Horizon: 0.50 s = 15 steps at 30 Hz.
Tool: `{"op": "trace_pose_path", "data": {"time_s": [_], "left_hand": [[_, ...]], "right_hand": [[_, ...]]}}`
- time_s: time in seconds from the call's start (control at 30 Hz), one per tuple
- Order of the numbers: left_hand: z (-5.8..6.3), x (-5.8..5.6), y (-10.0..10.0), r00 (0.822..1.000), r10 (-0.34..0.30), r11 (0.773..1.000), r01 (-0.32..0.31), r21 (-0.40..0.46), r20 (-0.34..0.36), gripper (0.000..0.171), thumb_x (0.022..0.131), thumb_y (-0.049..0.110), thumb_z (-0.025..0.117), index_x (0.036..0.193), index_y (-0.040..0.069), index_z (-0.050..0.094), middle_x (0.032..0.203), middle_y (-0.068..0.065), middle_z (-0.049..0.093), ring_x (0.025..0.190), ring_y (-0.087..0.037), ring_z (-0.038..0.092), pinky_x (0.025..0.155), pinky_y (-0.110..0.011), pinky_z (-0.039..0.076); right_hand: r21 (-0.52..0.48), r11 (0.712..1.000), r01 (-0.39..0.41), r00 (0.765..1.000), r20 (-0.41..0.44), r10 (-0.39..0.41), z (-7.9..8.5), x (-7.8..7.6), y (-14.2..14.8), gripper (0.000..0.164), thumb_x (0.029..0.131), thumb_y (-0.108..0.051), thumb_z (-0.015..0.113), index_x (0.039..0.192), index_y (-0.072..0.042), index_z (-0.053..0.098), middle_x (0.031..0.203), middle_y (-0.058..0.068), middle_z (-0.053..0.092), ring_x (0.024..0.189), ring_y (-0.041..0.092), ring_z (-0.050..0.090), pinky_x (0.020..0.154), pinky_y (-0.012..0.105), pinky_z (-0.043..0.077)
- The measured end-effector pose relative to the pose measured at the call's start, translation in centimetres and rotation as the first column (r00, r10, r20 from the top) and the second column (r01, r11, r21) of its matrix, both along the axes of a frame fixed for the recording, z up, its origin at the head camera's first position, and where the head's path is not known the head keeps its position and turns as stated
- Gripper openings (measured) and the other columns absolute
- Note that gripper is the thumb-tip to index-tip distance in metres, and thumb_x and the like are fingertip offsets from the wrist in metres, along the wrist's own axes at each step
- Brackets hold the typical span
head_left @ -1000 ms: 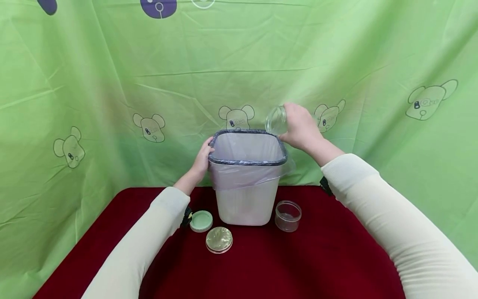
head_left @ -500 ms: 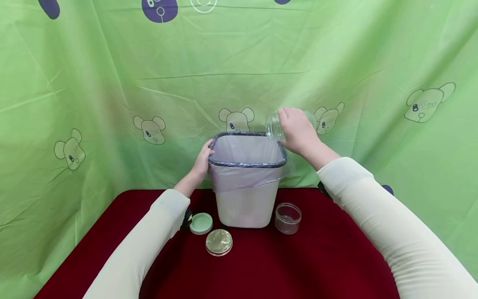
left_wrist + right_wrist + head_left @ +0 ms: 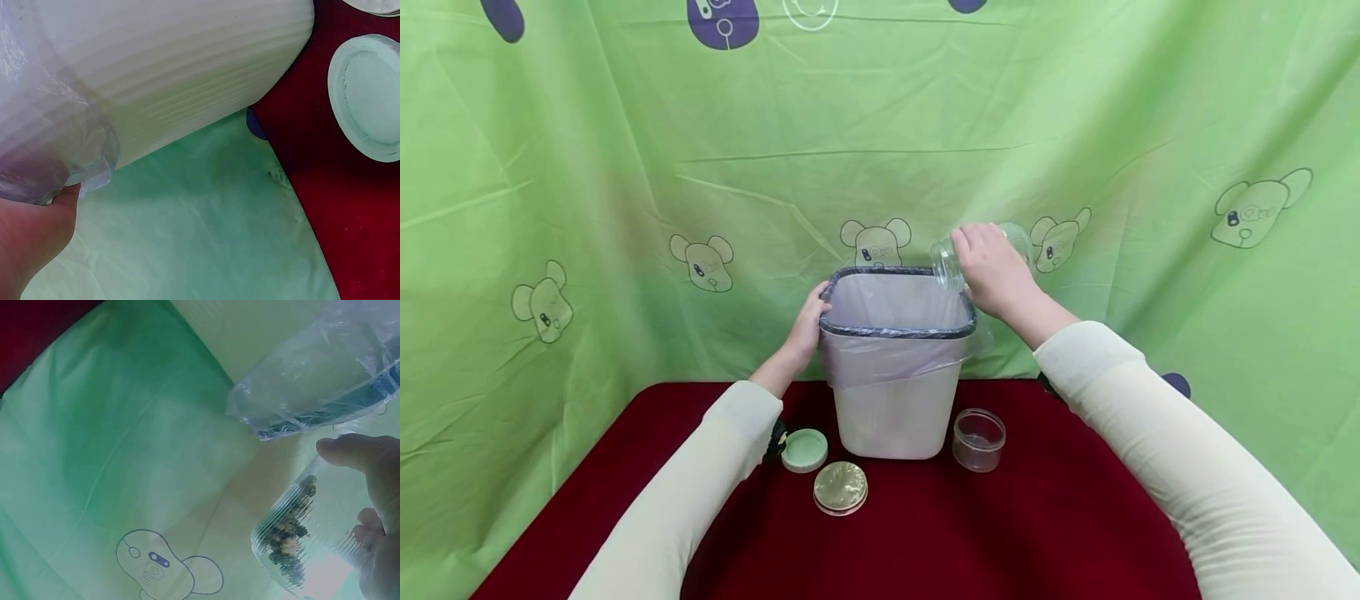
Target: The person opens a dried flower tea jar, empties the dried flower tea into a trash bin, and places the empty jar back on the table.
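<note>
A white trash bin with a thin plastic liner and a dark rim stands on the red-covered table. My left hand grips its left rim, liner included; most of that hand is cut off in the left wrist view. Over the bin's right rim, my right hand holds a clear ribbed jar lying on its side, its mouth toward the bin. In the right wrist view, dried greenish-brown pieces lie near the jar's base. The bin's floor is hidden.
A pale green lid and a round metallic-topped lid lie left of and before the bin. A short clear jar stands by its right side. The green curtain hangs close behind.
My right hand has come down slightly and turned the jar, so its ribbed base now shows on the right. My left hand stays on the bin rim; the view has shifted a little.
</note>
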<state>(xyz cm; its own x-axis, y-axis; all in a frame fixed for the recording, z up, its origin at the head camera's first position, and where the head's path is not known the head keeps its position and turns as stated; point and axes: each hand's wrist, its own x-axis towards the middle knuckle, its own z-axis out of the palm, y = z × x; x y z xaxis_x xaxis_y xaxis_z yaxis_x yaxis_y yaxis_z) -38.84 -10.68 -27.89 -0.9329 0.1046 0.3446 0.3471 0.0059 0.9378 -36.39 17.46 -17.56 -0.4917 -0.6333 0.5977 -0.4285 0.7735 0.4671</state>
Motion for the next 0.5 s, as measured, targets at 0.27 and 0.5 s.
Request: {"op": "trace_pose_path", "data": {"time_s": [0.27, 0.5], "left_hand": [[0.01, -0.09, 0.08, 1.0, 0.007, 1.0, -0.007, 0.009, -0.02, 0.058, 0.082, 0.012, 0.032, 0.139, 0.008, 0.024, 0.14, -0.014, 0.024, 0.122, -0.027, 0.028, 0.099, -0.037, 0.02], [-0.08, -0.05, 0.04, 1.0, 0.002, 1.0, -0.002, 0.013, -0.014, 0.057, 0.082, 0.012, 0.032, 0.139, 0.008, 0.024, 0.141, -0.014, 0.023, 0.122, -0.026, 0.027, 0.099, -0.037, 0.02]], "right_hand": [[0.05, 0.999, -0.008, 1.0, -0.025, 0.009, -0.03, -0.25, -0.43, 0.048, 0.061, 0.013, 0.05, 0.109, 0.011, 0.042, 0.097, 0.022, 0.046, 0.088, 0.033, 0.041, 0.085, 0.042, 0.034], [0.099, 0.995, 0.029, 0.999, -0.033, -0.026, -0.23, -0.22, -0.58, 0.049, 0.063, 0.014, 0.047, 0.111, 0.009, 0.041, 0.103, 0.022, 0.046, 0.095, 0.034, 0.041, 0.092, 0.043, 0.03]]}}
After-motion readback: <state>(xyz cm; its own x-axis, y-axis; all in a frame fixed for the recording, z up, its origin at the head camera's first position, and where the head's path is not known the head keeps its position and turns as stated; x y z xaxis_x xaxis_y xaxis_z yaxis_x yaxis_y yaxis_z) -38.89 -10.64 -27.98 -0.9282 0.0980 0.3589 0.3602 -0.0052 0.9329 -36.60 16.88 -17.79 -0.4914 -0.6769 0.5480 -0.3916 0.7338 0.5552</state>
